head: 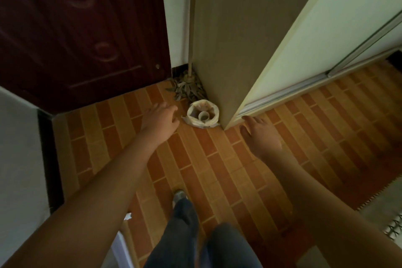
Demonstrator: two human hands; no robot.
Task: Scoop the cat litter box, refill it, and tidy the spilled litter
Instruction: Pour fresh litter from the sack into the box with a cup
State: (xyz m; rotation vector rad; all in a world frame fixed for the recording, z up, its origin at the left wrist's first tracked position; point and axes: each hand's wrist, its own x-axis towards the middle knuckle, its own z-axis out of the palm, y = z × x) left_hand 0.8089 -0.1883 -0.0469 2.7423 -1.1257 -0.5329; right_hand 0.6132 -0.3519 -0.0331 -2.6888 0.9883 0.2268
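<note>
My legs [195, 237] in dark trousers, nearest the lens, one shoe [179, 195] forward on the floor [217, 169] of orange and tan brick-pattern tiles. My left hand [161, 118]: arm stretched forward, fingers [168, 107] spread loosely, holding nothing, just beside the bag and apart from it. My right hand [260, 135]: palm down, fingers [250, 121] extended and open, holding nothing, near the foot of the pale door panel [304, 45]. Task item in view: one white plastic bag [203, 116], mouth rolled open, standing on the floor against the corner of the grey-brown cabinet side [230, 39]; a pale cup-like object sits inside, contents otherwise unclear. Behind the bag: a mop [188, 87], head resting in the corner, handle upright along the wall. Left: dark red door [82, 28]. Far right edge: a fringed mat [380, 202].
</note>
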